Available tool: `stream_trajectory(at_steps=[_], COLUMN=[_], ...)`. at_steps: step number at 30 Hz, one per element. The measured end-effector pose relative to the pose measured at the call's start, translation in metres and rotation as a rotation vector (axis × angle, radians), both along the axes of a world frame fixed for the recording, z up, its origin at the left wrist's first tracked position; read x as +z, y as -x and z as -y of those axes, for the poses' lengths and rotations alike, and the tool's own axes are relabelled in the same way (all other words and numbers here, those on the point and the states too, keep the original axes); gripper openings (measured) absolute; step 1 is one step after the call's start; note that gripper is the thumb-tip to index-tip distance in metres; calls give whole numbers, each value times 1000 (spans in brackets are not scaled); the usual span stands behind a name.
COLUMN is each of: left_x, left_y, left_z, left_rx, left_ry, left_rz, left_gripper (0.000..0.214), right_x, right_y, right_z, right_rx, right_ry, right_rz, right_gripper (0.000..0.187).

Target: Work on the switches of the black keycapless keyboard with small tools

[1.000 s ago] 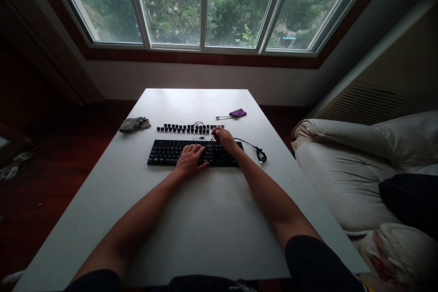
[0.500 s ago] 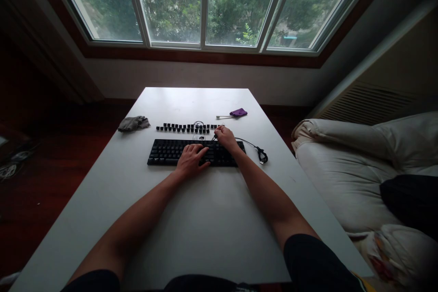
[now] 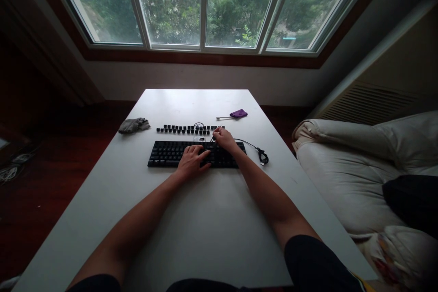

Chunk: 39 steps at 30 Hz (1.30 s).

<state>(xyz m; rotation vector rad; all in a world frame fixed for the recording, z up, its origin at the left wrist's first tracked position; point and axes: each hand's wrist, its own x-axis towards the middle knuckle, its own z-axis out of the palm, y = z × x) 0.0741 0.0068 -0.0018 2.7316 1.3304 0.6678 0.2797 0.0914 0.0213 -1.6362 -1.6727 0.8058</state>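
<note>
A black keyboard [image 3: 166,153] lies across the white table. My left hand [image 3: 192,159] rests on its middle with the fingers spread over the keys. Over the keyboard's back edge, right of the middle, my right hand [image 3: 224,139] is closed in a pinch on a small keycap puller [image 3: 212,139], its thin wires reaching down to the keys. The fingers hide most of the puller. Behind the keyboard, loose black keycaps [image 3: 185,130] stand in two rows. Near them lies a small clear round piece [image 3: 199,138].
A grey cloth [image 3: 134,125] lies at the table's left edge. Toward the back right are a purple pouch [image 3: 238,113] and a white-handled brush [image 3: 224,118]. The keyboard's coiled cable [image 3: 263,157] rests at the right. A pale sofa [image 3: 342,173] stands beside the table.
My right hand has shifted slightly left and down, with the puller closer to the keys. My left hand stays on the keyboard almost unmoved.
</note>
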Motion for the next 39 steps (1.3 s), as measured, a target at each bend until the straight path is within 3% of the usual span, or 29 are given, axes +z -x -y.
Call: stream_trajectory(at_steps=[6, 10, 16, 20, 27, 39], left_x=[-1, -1, -1, -3, -4, -6], left_y=[1, 2, 3, 3, 4, 4], left_z=[-1, 0, 0, -1, -1, -2], left_rx=[-7, -8, 3, 0, -10, -34], left_ry=[-10, -12, -1, 0, -7, -5], left_rz=[22, 25, 17, 24, 39, 56], left_gripper=[49, 48, 49, 49, 49, 49], right_x=[-2, -3, 3, 10, 17, 3], right_y=[-1, 1, 3, 5, 12, 0], right_z=[-6, -20, -32, -18, 24, 32], right_rx=[-76, -87, 45, 106, 231, 269], right_ry=[-19, 98, 156, 60, -308, -307], right_rz=[19, -13, 36, 125, 310, 340], right_gripper=[15, 13, 9, 11, 13, 23])
